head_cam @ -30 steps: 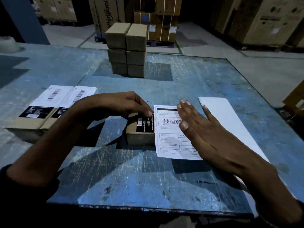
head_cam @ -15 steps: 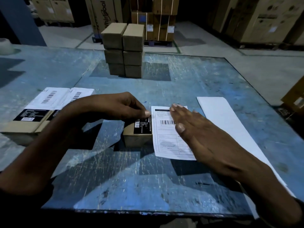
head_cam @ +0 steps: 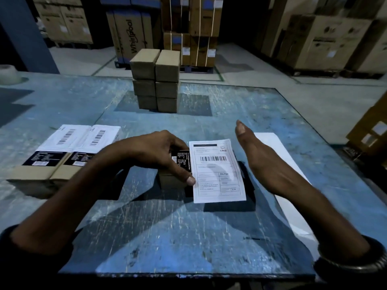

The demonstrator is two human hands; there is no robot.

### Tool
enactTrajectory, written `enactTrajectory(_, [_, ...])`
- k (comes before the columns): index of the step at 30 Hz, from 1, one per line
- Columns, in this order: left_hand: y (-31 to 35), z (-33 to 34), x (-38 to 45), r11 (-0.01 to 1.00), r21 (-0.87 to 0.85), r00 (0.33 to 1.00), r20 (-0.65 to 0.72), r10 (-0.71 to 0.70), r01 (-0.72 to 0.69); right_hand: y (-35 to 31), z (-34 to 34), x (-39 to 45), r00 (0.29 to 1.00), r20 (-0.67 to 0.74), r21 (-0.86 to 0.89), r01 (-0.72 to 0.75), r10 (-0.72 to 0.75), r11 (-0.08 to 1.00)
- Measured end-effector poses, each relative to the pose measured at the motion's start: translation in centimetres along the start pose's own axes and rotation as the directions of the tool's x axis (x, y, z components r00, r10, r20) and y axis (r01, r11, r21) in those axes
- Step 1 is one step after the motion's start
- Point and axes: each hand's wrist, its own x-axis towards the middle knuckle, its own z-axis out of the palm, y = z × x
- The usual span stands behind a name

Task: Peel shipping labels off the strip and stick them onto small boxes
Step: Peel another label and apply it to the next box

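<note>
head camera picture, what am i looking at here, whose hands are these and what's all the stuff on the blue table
The camera sits on a person's head, looking down at their own bare hands; there is no machine. The left hand grips a small box with a white shipping label stuck on it and jutting past its right side. The right hand hovers open beside the label, holding nothing. On the blue table lie two labelled boxes at left, a stack of plain boxes at the back, and a white strip at right.
</note>
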Motion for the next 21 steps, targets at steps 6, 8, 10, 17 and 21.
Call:
enactTrajectory(6, [-1.4,-0.1,1.4,0.991,-0.131,0.99,-0.138,-0.016,-0.002,-1.3,-0.6,4.8,0.98,0.088,0.099,-0.187,0.178,0.977])
enactTrajectory(8, [-1.7,-0.1,1.9,0.987,-0.158,0.99,-0.143,-0.012,-0.01,-0.7,-0.3,6.1,0.975,0.078,0.144,-0.216,0.206,0.966])
enactTrajectory(10, [-1.9,0.0,2.1,0.984,-0.179,0.989,-0.15,-0.01,-0.017,-0.3,0.0,6.9,0.978,0.08,0.154,-0.201,0.19,0.968])
enactTrajectory(17, [-2.7,0.6,2.8,0.956,-0.279,0.961,-0.276,0.008,-0.088,0.9,0.2,8.6,0.969,0.209,0.252,-0.185,0.133,0.95])
enactTrajectory(21, [-2.8,1.0,3.1,0.962,-0.237,0.937,-0.346,0.049,-0.138,1.4,-1.1,8.7,0.94,0.32,0.287,-0.212,0.115,0.934])
